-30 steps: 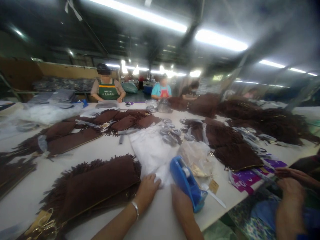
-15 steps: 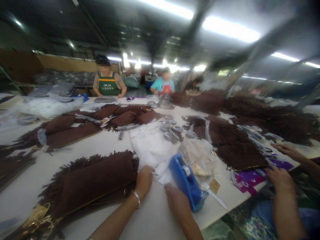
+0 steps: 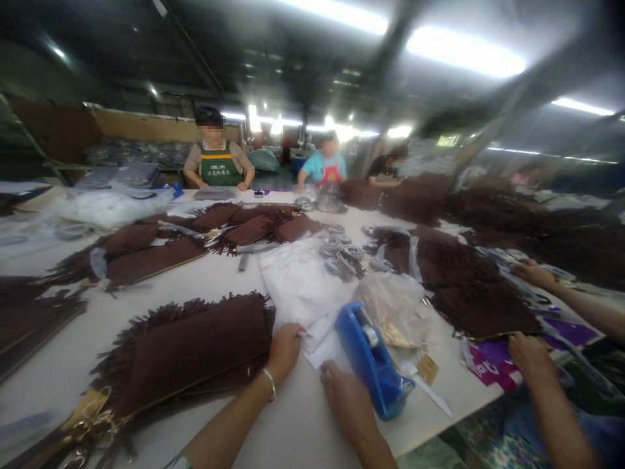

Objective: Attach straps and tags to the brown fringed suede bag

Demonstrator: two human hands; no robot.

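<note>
My left hand, with a silver bangle at the wrist, pinches the near corner of a stack of thin white sheets. Its fingers are closed there. Low on the table, my right hand rests with loosely bent fingers, apart from the sheets, and nothing shows in it. Just right of that hand stands a blue tape dispenser. A dark brown fringed bag lies left of my left hand, with gold-coloured hardware and a tan tag at its near end.
A clear plastic bag, a white-handled knife and a tan tag lie beyond the dispenser. A co-worker's hands touch brown bags at right. More brown bags lie left; several people work across the table.
The view has shifted slightly, moving the scene rightward. My hands keep their places near the sheets and dispenser. The co-worker's hands at right have moved around the brown bags.
</note>
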